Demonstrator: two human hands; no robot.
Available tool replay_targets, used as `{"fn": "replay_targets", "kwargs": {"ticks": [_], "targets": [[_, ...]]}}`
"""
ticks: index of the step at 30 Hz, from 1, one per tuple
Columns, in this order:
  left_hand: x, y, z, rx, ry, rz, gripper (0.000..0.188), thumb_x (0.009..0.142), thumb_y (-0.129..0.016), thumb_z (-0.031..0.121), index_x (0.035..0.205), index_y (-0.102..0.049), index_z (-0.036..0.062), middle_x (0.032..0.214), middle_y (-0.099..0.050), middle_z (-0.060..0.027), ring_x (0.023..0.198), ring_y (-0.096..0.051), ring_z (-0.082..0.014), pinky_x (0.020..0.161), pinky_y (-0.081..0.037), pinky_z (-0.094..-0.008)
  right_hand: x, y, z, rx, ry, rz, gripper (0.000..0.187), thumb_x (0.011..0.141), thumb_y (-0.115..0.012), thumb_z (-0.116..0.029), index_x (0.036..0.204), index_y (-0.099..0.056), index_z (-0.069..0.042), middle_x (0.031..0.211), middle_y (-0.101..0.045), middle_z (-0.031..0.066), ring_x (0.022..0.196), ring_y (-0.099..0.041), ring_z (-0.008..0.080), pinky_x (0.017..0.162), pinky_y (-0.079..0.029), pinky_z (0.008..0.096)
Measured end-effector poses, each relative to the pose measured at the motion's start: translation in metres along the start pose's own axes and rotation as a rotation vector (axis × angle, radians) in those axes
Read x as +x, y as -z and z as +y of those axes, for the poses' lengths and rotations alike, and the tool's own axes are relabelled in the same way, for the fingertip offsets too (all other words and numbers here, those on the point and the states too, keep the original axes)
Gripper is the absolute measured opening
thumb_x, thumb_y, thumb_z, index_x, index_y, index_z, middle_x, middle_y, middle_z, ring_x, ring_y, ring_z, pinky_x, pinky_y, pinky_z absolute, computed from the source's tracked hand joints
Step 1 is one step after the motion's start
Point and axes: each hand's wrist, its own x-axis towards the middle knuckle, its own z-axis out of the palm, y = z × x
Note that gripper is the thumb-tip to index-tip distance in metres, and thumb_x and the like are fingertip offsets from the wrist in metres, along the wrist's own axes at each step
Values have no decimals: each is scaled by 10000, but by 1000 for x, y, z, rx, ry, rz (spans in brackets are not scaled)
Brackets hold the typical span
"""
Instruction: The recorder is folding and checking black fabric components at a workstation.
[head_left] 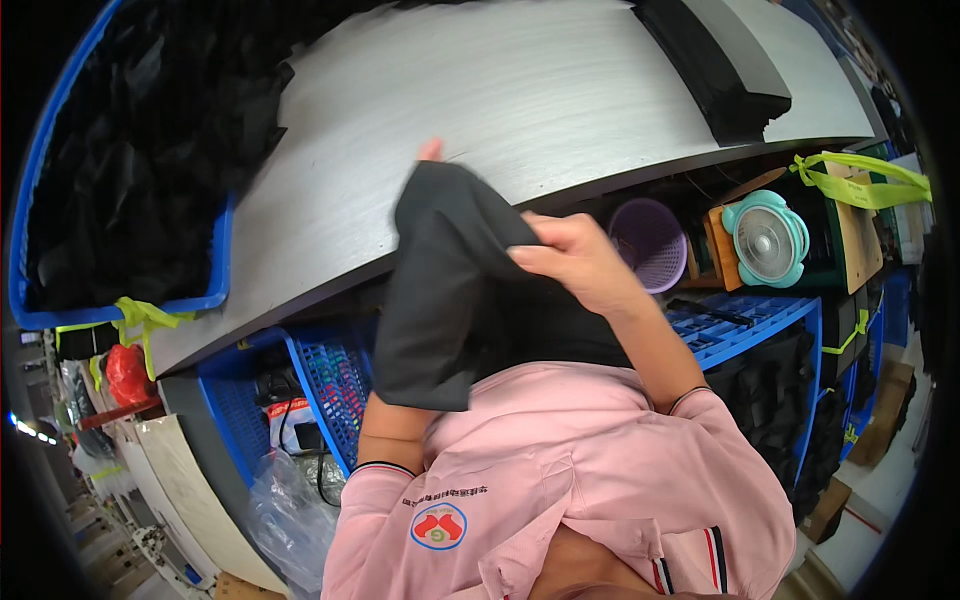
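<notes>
A piece of black cloth (440,270), shaped like a sleeve or tube, covers my left forearm and most of my left hand (431,150). Only a fingertip pokes out above its upper edge; the remaining fingers are hidden. To the right, my right hand (575,255) pinches a fold of the same cloth between thumb and fingers. The cloth hangs in front of my body, over the near edge of the grey-white table (420,90).
A blue crate (222,265) heaped with black fabric (130,150) stands on the table's left. Dark stacked pieces (715,70) lie at the far right. Below are a purple basket (648,245), a turquoise fan (766,238), and blue crates (750,325) beside me.
</notes>
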Motion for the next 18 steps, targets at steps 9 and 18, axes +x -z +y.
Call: {"fn": "replay_targets", "kwargs": {"ticks": [9,18], "targets": [[-38,26,-15,15,143,-217,467,1019,-514,235,1436,-467,32,1399,-532,-115,1207,-544,-179,1025,-431,-296,34,27,-26,179,245,80,222,965,-645,-174,940,-702,40,881,-643,32,884,-561,94,816,-446,249],[-52,68,-17,-166,247,-274,455,1023,-506,221,1423,-468,8,1376,-546,-122,1199,-546,-181,1029,-427,-300,37,22,-19,-540,632,506,295,912,-675,-148,1161,-651,9,1138,-665,133,1102,-630,228,968,-467,333]]}}
